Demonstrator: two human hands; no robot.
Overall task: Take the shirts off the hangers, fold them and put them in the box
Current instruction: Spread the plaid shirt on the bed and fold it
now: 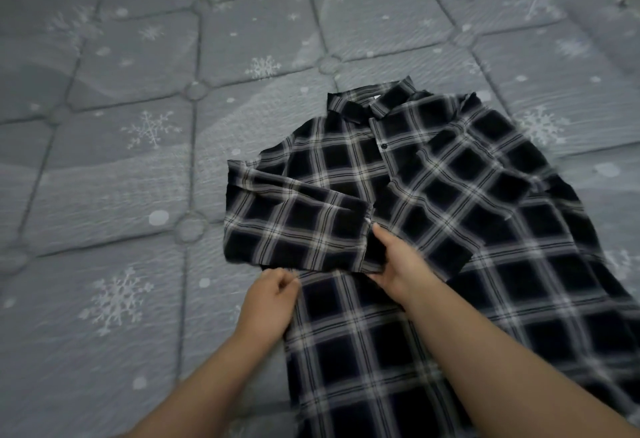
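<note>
We see a dark plaid shirt (433, 229) lying front-up on a grey quilted mattress (121, 160) printed with snowflakes, collar (388, 105) pointing away from us and the hem running off the lower edge of the view. Its left-hand sleeve (294, 226) is folded across the chest, so the cuff end sits near the button line.

The right hand (398, 264) grips that cuff end: the thumb lies on top of the cloth, pointing up and away, while the other fingers curl beneath the fold, so the fabric is pinched between them (the underside fingers are mostly hidden). The left hand (273, 299) rests at the shirt's left edge, just below the folded sleeve; its fingers (287, 281) are drawn together into a loose fist, tips touching the cloth's border, and we cannot tell whether they actually clasp any fabric.

Both forearms reach in from the lower edge, bare. The picture is slightly blurred.
</note>
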